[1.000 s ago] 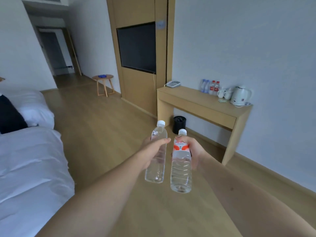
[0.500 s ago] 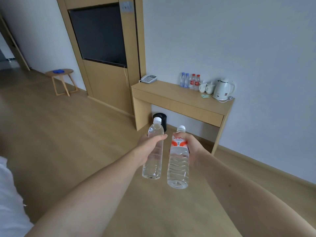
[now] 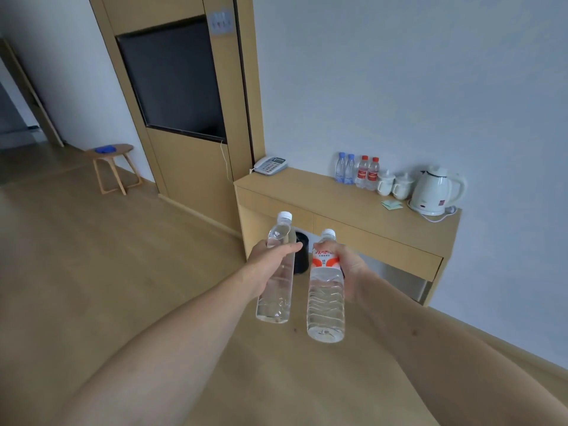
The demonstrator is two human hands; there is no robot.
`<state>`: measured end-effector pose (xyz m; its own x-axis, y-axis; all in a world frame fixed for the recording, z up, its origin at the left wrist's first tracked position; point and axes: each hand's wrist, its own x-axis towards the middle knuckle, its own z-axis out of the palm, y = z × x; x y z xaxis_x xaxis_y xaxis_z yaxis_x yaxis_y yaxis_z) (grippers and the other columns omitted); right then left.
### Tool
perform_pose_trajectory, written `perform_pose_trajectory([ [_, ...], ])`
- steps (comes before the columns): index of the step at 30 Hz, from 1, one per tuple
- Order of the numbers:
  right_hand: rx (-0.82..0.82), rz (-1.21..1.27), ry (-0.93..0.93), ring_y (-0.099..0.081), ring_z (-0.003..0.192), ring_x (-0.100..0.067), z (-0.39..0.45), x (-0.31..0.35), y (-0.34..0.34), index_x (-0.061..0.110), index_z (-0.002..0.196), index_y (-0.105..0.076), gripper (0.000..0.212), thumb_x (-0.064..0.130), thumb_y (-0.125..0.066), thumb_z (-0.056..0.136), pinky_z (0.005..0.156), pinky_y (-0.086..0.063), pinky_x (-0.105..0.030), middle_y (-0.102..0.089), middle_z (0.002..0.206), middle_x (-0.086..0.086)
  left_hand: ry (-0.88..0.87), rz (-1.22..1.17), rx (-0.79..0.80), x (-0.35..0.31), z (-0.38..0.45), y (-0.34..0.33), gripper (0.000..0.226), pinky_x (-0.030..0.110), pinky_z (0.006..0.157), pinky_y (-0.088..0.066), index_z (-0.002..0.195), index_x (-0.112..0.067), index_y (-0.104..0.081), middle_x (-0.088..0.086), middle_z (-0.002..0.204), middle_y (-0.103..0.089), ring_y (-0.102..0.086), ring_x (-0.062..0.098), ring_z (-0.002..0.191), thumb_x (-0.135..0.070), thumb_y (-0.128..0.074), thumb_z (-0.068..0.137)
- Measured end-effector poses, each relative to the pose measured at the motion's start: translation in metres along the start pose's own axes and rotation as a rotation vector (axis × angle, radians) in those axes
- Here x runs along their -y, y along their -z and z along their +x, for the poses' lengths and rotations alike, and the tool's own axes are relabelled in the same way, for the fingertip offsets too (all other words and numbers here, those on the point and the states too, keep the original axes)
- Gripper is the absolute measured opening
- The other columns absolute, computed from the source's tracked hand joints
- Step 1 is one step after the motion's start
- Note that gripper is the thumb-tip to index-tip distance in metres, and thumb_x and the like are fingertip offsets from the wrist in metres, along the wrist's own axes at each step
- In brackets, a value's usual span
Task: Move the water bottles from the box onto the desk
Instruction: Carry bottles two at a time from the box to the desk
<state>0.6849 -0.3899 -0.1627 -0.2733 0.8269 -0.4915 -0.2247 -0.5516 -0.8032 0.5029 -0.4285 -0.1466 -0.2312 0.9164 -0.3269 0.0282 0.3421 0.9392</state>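
Bottles (image 3: 325, 298) in both hands (image 3: 270, 265), upright

Soft, even, rather dim daylight with faint shadows; wide-angle bending at the edges and slight overall softness.

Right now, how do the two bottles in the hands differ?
The left-hand bottle is bare clear plastic; the right-hand bottle has a red-and-white label. The left-hand bottle's cap sits higher in view than the right-hand bottle's. Both have white caps, hold clear water, and are gripped near the top.
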Motion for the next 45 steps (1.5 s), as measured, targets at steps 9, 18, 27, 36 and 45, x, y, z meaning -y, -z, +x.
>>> perform_pose_trajectory([
  [9,0.02,0.018,-0.051,-0.065,0.05,-0.026,0.13,0.066,0.001,0.008,0.094,-0.062,0.038,0.027,-0.083,0.069,0.052,-0.055,-0.034,-0.067,0.067,-0.012,0.06,-0.017,-0.002,-0.039,0.143,-0.003,0.063,0.029,0.053,-0.056,0.118,-0.024,-0.063,0.01,0.103,-0.076,-0.075,0.027,0.078,-0.047,-0.092,0.067],
  [18,-0.052,-0.007,0.045,-0.064,0.055,-0.026,0.279,0.119,-0.027,0.009,0.093,-0.062,0.052,0.031,-0.087,0.052,0.064,-0.055,-0.035,-0.068,0.071,-0.012,0.034,0.023,0.125,-0.075,0.323,0.008,0.058,0.034,0.056,-0.059,0.119,-0.018,-0.062,0.014,0.104,-0.075,-0.071,0.026,0.066,-0.042,-0.089,0.074],
  [27,-0.088,0.05,0.107,-0.062,0.071,-0.028,0.411,0.206,-0.067,0.007,0.104,-0.061,0.057,0.031,-0.087,0.058,0.084,-0.052,-0.046,-0.064,0.085,-0.014,0.011,0.078,0.213,-0.159,0.494,0.032,0.056,0.035,0.056,-0.06,0.117,-0.019,-0.061,0.011,0.092,-0.077,-0.075,0.025,0.066,-0.042,-0.089,0.075],
  [36,-0.053,0.152,0.065,-0.06,0.063,-0.028,0.52,0.251,-0.054,0.011,0.091,-0.058,0.038,0.024,-0.08,0.064,0.067,-0.054,-0.036,-0.061,0.075,-0.011,0.082,0.071,0.274,-0.175,0.612,0.007,0.065,0.034,0.056,-0.06,0.121,-0.019,-0.062,0.01,0.088,-0.078,-0.075,0.022,0.063,-0.056,-0.087,0.073],
  [45,-0.046,0.152,0.099,-0.066,0.069,-0.031,0.661,0.334,-0.01,0.01,0.09,-0.067,0.044,0.048,-0.084,0.075,0.067,-0.061,-0.042,-0.066,0.081,-0.014,0.067,0.068,0.256,-0.228,0.762,-0.049,0.069,0.043,0.06,-0.064,0.115,-0.02,-0.063,0.017,0.098,-0.078,-0.078,0.034,0.079,-0.081,-0.058,0.083],
])
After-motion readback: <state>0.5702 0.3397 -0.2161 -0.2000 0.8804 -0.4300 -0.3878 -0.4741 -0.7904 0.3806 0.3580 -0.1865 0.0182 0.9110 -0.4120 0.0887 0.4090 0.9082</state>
